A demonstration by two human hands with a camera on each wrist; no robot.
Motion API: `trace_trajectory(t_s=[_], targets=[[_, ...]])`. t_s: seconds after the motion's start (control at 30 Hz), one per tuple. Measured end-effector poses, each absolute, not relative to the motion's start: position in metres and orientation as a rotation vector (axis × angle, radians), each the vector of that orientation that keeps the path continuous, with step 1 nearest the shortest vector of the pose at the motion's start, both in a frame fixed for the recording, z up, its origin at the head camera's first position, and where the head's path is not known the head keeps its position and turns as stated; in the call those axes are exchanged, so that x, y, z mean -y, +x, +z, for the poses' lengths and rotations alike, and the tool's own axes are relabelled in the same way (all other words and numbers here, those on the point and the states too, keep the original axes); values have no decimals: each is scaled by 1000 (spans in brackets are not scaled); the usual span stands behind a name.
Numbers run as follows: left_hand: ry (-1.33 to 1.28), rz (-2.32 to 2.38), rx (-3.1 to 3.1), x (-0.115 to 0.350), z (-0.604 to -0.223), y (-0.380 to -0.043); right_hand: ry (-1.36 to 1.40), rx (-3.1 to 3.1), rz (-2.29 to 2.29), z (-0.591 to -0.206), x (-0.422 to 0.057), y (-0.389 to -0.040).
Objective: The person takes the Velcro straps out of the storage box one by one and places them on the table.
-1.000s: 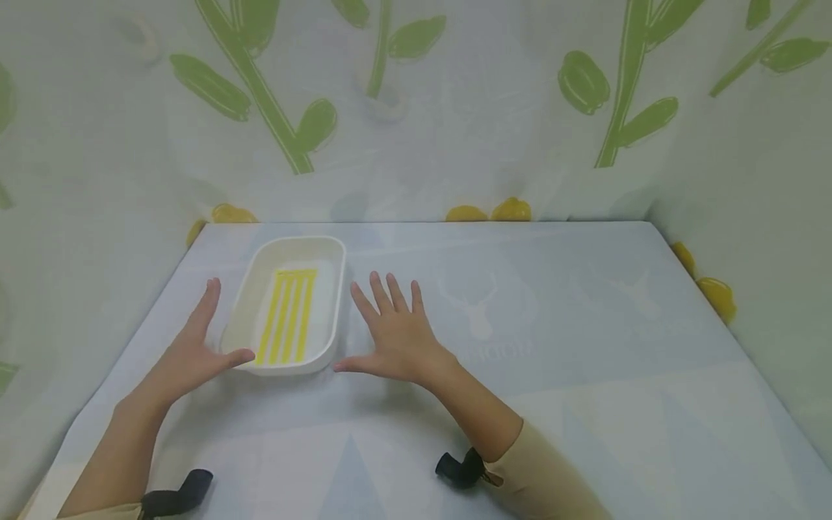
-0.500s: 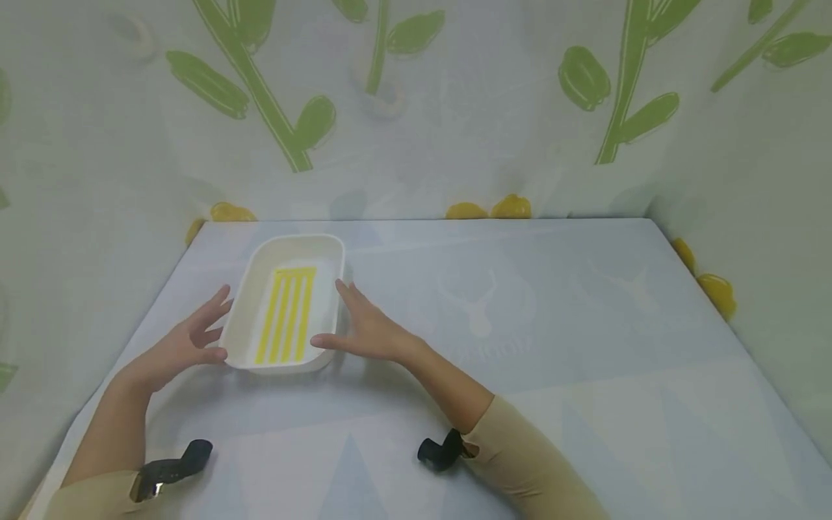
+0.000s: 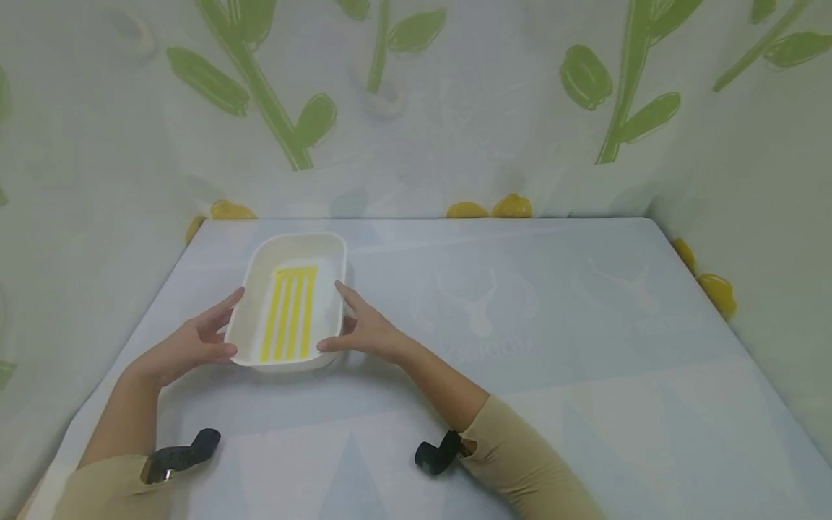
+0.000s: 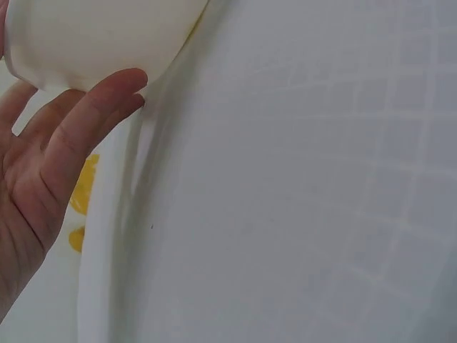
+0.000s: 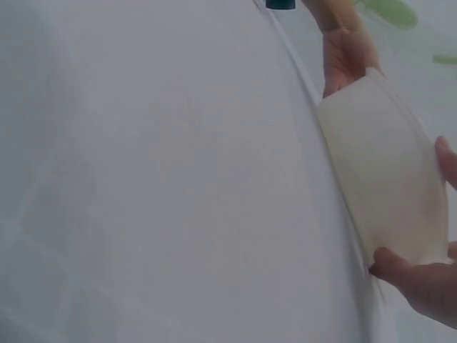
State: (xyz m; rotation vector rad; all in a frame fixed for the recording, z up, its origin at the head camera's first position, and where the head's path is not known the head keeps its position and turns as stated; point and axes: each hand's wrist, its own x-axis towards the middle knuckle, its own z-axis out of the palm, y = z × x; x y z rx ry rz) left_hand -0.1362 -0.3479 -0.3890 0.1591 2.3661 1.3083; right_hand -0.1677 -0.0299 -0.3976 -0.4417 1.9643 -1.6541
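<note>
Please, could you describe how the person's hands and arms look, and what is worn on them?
The left hand and right hand wear no gloves. The left sleeve and right sleeve are plain beige, ending on the forearm. At each sleeve's end is a bent black device.

green leafy stems (image 3: 627,79) mark the pale backdrop (image 3: 494,108) beyond the far edge of the bench (image 3: 520,448); yellow shapes (image 3: 512,206) line the backdrop's foot; a faint deer print (image 3: 480,321) lies mid-bench.

Bare forearms (image 3: 126,419) angle forward from beige fabric sleeves (image 3: 533,462), bare left hand (image 3: 183,352) and bare right hand (image 3: 372,332) facing each other, fingers (image 4: 89,118) curved.
</note>
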Motion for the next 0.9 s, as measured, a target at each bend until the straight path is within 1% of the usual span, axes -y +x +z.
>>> trace_trajectory(t_s=[0.2, 0.9], targets=[[173, 1356, -2348, 341, -388, -137, -386, -1806, -1820, -399, 25, -168], [163, 1393, -2369, 308, -387, -139, -301, -1874, -1771, -396, -5, -166]])
